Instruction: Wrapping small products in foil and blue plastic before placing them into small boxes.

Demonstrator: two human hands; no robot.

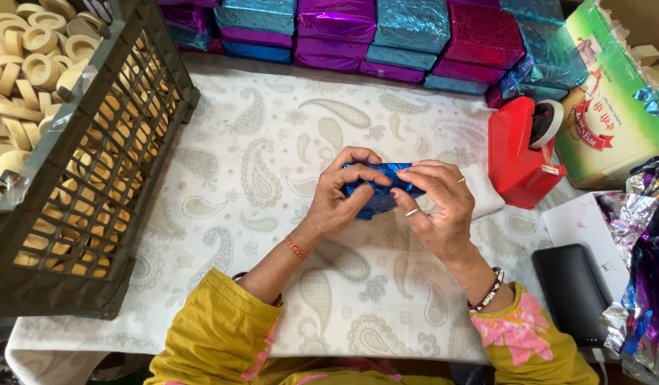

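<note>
We identify this place as a small hand-packing workshop. We note a bench (272,128) covered with a paisley cloth, a dark plastic crate (94,178) filled with pale ring-shaped pieces (23,50), rows of finished foil-wrapped blocks (372,32) in blue, purple and red stacked along the back edge, a red tape dispenser (518,153), and loose foil sheets (646,264) at the right.

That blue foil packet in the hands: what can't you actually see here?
All from the head view:
- What the blue foil wraps: hidden by the foil and the fingers of the left hand and right hand.
- The crate of pale rings: cut off by the left and top edges.
- The foil sheets: cut off by the right edge.
- The tape roll: partly behind the red dispenser.
</note>
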